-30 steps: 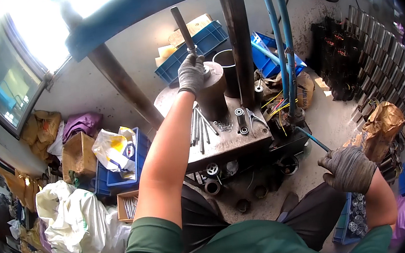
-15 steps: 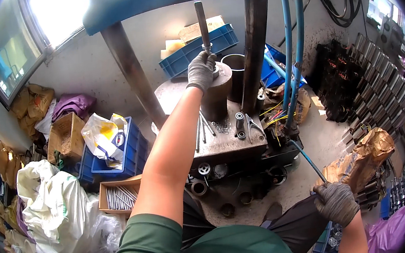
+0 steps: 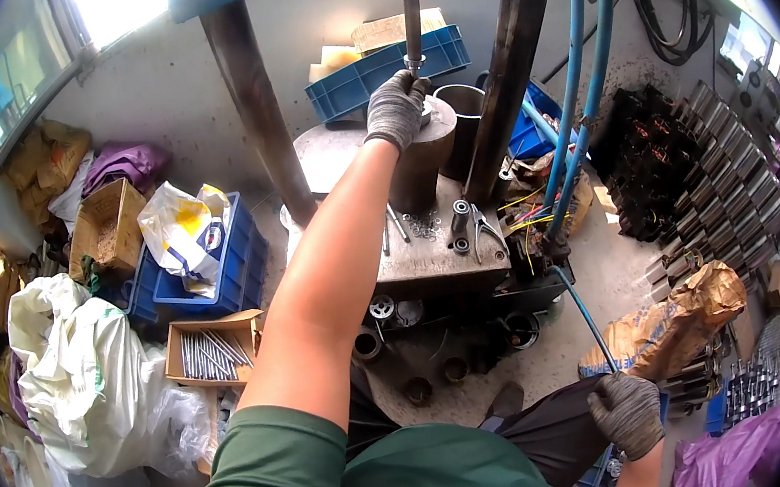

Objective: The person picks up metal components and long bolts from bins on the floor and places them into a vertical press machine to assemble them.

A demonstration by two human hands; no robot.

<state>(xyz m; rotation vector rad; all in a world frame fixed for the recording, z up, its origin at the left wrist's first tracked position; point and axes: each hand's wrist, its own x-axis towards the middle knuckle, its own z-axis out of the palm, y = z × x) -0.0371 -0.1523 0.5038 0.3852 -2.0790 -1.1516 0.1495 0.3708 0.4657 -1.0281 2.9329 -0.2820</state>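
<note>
My left hand (image 3: 396, 108), in a grey knitted glove, reaches up to the press. Its fingers close round a small metal part just under the collar (image 3: 415, 64) at the lower end of the upright rod (image 3: 412, 15); the glove hides most of that part. Beneath it is a thick round steel block (image 3: 418, 168) on the press table (image 3: 435, 262). Low on the right, my right hand (image 3: 629, 413), gloved too, is wrapped round the end of a long blue lever (image 3: 586, 313) that slopes up to the side of the press.
Steel posts (image 3: 261, 104) flank the work. On the table lie pliers (image 3: 484, 228), a short cylinder (image 3: 460, 214) and loose rods (image 3: 397, 223). Blue hoses (image 3: 578, 116) hang on the right. A carton of rods (image 3: 215, 350), a blue crate (image 3: 251, 250) and a paper sack (image 3: 678, 321) stand around.
The whole view has shifted slightly. My left hand keeps its place under the rod, and my right hand stays on the lever, appearing a little lower and further left.
</note>
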